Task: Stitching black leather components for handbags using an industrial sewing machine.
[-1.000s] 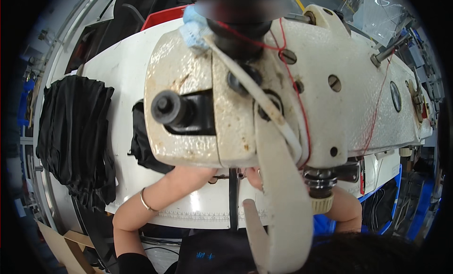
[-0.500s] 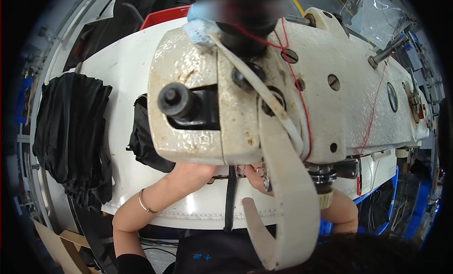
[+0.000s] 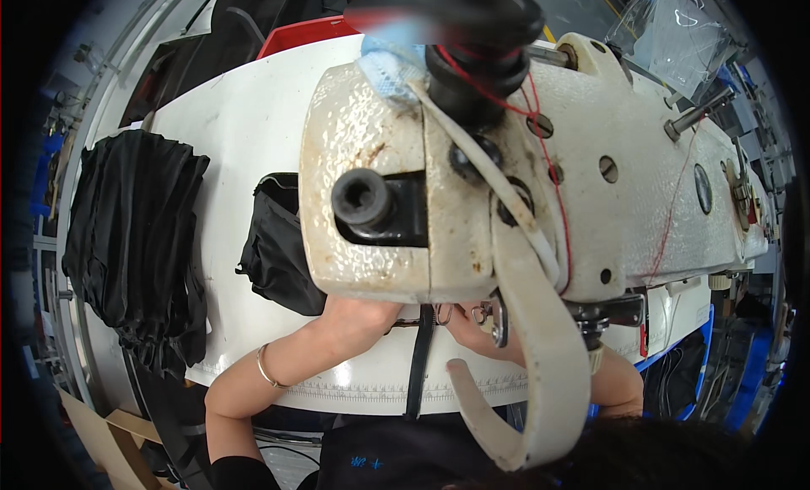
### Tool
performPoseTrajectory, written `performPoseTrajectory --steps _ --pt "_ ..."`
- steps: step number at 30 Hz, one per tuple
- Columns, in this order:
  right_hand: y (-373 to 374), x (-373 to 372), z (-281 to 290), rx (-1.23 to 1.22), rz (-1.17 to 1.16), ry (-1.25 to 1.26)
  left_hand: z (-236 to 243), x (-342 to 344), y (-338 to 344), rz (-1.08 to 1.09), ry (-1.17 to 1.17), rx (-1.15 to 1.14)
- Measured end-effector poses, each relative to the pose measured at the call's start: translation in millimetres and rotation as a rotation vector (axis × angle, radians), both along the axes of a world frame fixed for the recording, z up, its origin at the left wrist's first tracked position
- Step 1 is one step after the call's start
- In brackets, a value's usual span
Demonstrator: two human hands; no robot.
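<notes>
A cream sewing machine (image 3: 371,266) fills the middle and hides the fingers of both my hands. My left hand (image 3: 364,323), with a thin bangle on the wrist, rests by the lower left edge of the machine's head. Close to its right, my right hand (image 3: 472,334) lies partly behind metal parts and the curved cream lever (image 3: 567,380). A narrow black strip (image 3: 418,363) runs between my hands toward the table's front edge. Left of the machine lies black fabric (image 3: 278,258), partly covered by its head. What my fingers grip cannot be seen.
A thick pile of black fabric pieces (image 3: 135,245) lies on the left of the white table (image 3: 232,119). Red thread (image 3: 560,199) hangs over the machine. A red bin (image 3: 308,35) is behind the table, and a cardboard box (image 3: 110,435) stands at lower left.
The view has shifted, so the machine's head appears farther right and more of the black fabric beside it shows. My hands stay near the black strip under the head.
</notes>
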State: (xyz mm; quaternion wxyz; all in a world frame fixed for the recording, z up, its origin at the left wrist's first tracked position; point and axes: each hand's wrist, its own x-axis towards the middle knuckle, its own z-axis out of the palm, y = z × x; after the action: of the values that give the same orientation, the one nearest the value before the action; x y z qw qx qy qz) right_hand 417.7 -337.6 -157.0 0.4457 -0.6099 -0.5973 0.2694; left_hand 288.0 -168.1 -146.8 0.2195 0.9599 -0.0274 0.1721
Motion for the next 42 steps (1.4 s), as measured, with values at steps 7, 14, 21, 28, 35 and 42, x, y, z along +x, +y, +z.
performPoseTrajectory --steps 7,14,21,28,35,42 --pt "0.5 1.6 6.7 -0.063 -0.040 0.656 9.1 11.5 0.0 -0.004 -0.105 0.071" --pt "11.8 1.5 25.2 -0.272 -0.189 0.157 36.4 8.1 -0.7 0.060 -0.125 -0.221" --pt "-10.4 15.5 -1.5 0.250 -0.143 -1.009 23.1 17.6 10.0 -0.040 -0.191 0.111" --pt "-6.2 19.8 -20.9 0.241 -0.166 -1.117 22.5 10.3 6.8 0.002 -0.084 0.097" --pt "-3.8 13.3 18.5 0.431 0.069 -1.057 14.3 9.8 5.6 -0.026 -0.113 0.156" --pt "2.5 2.4 29.9 0.405 0.130 -1.350 12.3 11.6 9.6 -0.071 -0.113 0.193"
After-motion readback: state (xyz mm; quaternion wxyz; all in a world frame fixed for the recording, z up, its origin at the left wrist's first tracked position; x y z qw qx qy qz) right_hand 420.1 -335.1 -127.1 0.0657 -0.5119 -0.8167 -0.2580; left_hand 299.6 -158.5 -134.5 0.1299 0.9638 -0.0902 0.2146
